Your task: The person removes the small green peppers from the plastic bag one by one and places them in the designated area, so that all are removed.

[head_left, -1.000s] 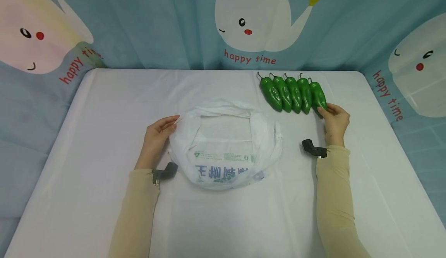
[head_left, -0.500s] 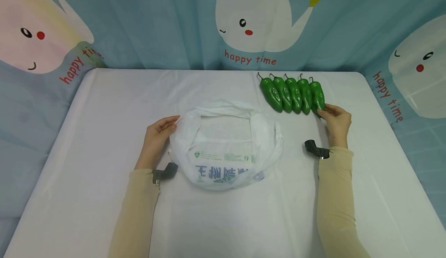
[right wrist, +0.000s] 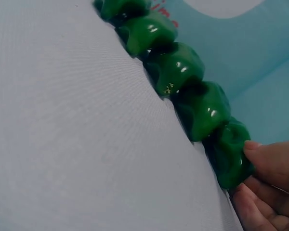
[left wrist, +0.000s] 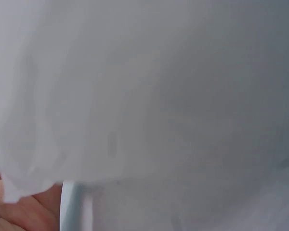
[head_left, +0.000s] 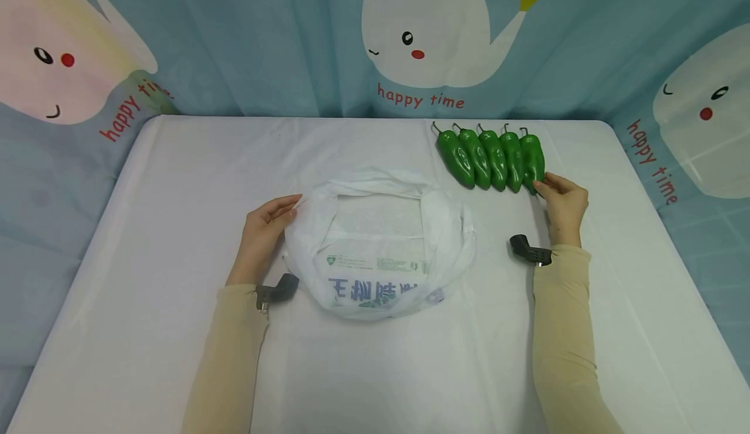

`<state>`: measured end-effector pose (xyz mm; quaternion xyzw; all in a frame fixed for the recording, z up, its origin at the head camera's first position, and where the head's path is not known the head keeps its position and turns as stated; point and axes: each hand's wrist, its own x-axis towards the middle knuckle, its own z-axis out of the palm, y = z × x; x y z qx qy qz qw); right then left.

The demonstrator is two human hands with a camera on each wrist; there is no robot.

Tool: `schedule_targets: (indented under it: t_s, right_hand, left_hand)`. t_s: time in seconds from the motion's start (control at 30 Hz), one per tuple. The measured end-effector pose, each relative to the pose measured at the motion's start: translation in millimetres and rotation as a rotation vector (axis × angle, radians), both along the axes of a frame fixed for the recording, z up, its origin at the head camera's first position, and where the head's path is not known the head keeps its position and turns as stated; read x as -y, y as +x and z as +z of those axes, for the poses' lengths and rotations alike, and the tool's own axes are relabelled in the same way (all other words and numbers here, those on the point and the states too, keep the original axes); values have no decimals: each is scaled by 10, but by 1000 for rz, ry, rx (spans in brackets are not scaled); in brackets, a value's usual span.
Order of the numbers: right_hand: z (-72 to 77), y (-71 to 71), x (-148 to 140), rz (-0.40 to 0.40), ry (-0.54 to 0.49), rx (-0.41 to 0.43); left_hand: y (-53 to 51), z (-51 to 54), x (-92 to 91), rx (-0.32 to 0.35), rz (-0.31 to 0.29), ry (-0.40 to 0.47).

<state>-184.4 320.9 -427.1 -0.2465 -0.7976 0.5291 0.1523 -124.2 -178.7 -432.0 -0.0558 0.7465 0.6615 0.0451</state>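
Note:
A white plastic bag (head_left: 375, 226) lies spread on the table, its mouth held wide and printed lettering showing inside. My left hand (head_left: 266, 229) pinches the bag's left edge between thumb and fingers. White film fills most of the left wrist view, with part of that hand (left wrist: 33, 209) at the lower left corner. Several green peppers (head_left: 495, 157) lie side by side in a row, stems toward the back. At the row's right end, my right hand (head_left: 564, 207) pinches the lower tip of the last pepper (head_left: 532, 156); thumb and fingers flank this pepper (right wrist: 230, 156) in the right wrist view.
The table (head_left: 375, 369) wears a white cloth. Along its back edge hangs a blue curtain (head_left: 263, 43) with whale prints. Each wrist carries a small black camera, such as the right one (head_left: 527, 250).
The last pepper has shifted slightly back and left, closer against its neighbour, with my right hand on its tip. My left hand and the bag have stayed put.

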Motion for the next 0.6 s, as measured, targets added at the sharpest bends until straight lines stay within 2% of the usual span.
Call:
schedule_targets:
  t_s: [0.17,0.4,0.6]
  right_hand:
    - [-19,-10,8,14,-15,-29]
    - [-44,-15,19,43,22,-9]
    - [-46,28,-7,-8,-185,-102]
  left_hand:
    - [11,3,8,11,3,4]
    - [25,10,16,21,4,-6]
    - [30,-7,-1,26,1,5]
